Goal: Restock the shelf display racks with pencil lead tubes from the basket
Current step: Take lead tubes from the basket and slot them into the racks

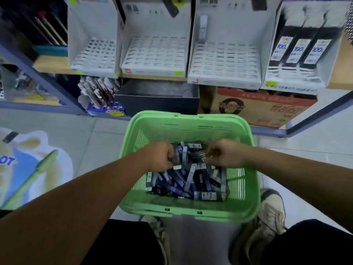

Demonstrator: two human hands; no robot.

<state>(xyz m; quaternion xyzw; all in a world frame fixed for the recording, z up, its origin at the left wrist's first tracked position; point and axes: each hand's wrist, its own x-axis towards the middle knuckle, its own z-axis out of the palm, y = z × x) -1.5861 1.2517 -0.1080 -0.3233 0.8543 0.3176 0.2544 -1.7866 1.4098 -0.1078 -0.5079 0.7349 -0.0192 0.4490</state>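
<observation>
I am looking down from the head camera at a green basket (189, 129) sitting on the tiled floor in the lower centre of the frame, between the person's shoes (267, 217). It is holding a loose heap of pencil lead tubes (191, 180), dark blue, black and grey, lying criss-cross over its bottom.

Both bare forearms are reaching into it from the bottom corners of the frame. The left hand (160, 156) is curling its fingers round a clutch of tubes (176, 159) at the far left of the heap and gripping them. The right hand (223, 154) is hovering just to the right, fingers curled at the end of a dark ribbed tube (198, 154). Through the blur I cannot tell whether it is pinching that tube.

Across the top of the frame, four white display racks (152, 54) are standing side by side on a shelf (51, 64). The two on the left are showing their slotted grids. The third rack (225, 62) is holding one pale tube (203, 28) upright at its back. The rightmost rack (292, 81) is carrying three rows of dark tubes (299, 52) labelled 100.

Under the shelf, a dark box (156, 104) and a brown carton (267, 108) are sitting side by side.
</observation>
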